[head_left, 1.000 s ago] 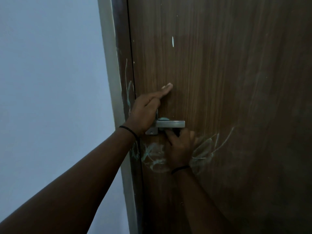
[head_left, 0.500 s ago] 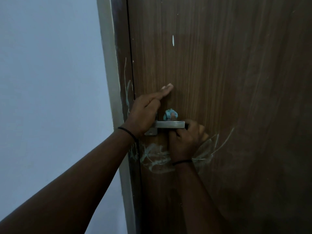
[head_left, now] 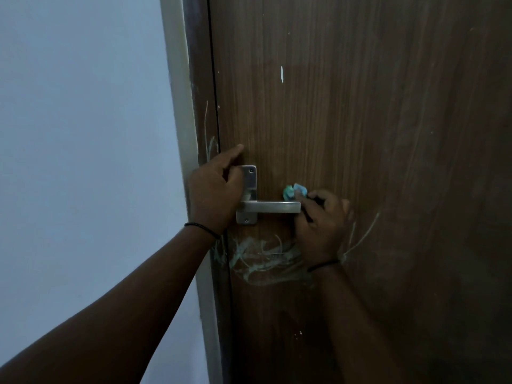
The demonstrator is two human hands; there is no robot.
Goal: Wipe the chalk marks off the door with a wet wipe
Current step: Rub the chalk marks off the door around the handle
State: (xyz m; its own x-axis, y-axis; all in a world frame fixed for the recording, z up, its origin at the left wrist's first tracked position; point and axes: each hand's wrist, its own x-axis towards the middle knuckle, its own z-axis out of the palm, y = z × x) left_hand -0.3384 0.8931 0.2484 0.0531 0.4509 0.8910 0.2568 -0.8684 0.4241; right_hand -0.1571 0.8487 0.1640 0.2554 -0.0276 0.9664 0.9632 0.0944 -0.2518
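Since the earlier frame, right hand (head_left: 321, 220) is shifting rightward past the lever tip, pinching the wet wipe (head_left: 294, 191) against the door (head_left: 374, 120); left hand (head_left: 214, 189) is curling beside the handle plate (head_left: 248, 187), grip unclear. Chalk marks (head_left: 263, 259) below are remaining; firm overlapping strokes advised.

Door (head_left: 360, 134): cut off by the top, right and bottom edges; right portion too dark to read any marks. Door frame (head_left: 180, 106): runs out at top and bottom. Left hand (head_left: 213, 195): covers the left part of the handle plate (head_left: 249, 184); its fingertips are hidden, so contact with the plate cannot be told. Right hand (head_left: 321, 225): hides most of the crumpled wet wipe (head_left: 293, 192), only a blue-green tuft showing above the lever handle (head_left: 271, 207); also covers part of the chalk marks (head_left: 263, 259). Both forearms are cut off at the bottom edge.
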